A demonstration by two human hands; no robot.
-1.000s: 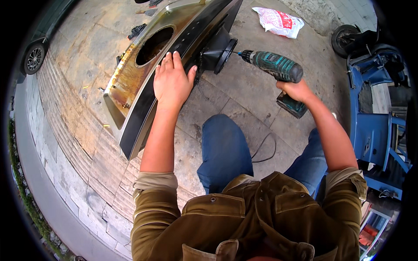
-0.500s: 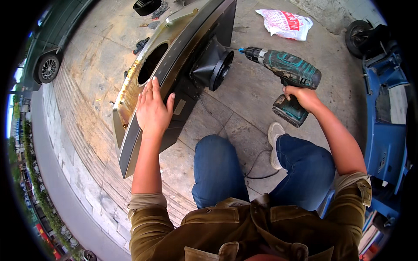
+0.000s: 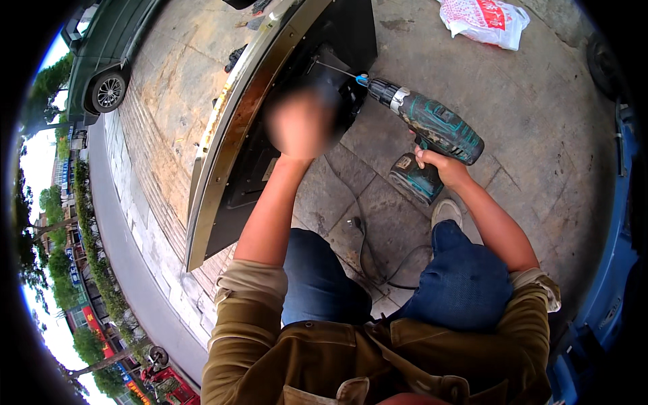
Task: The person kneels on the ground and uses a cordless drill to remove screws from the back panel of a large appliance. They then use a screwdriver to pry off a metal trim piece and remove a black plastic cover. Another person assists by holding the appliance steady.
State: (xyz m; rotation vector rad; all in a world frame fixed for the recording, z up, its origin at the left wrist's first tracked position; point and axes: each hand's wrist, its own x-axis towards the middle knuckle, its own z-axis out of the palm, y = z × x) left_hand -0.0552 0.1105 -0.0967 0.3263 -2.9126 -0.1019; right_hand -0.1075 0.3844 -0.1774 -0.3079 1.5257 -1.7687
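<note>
A large metal housing (image 3: 246, 145), which looks like a range hood, stands tilted on the ground to my left. Its dark side faces me and carries a black round outlet (image 3: 356, 94). My left hand (image 3: 300, 125) is over this dark side, close to the outlet; a blur hides its fingers and anything they may hold. My right hand (image 3: 442, 167) is wrapped round the grip of a teal and black cordless drill (image 3: 439, 125). The drill points left, and its long thin bit (image 3: 336, 69) reaches over the dark side beside the outlet.
A black power cord with a plug (image 3: 356, 221) lies on the paving between my knees. Farther off on the right is a white and red plastic bag (image 3: 484, 23). A blue vehicle (image 3: 607, 256) stands at the right edge, a dark green car (image 3: 111, 50) at the far left.
My left hand has left the housing's upper edge and moved right to its dark side. The drill has come nearer, its bit now over the housing. The housing's dark side shows more.
</note>
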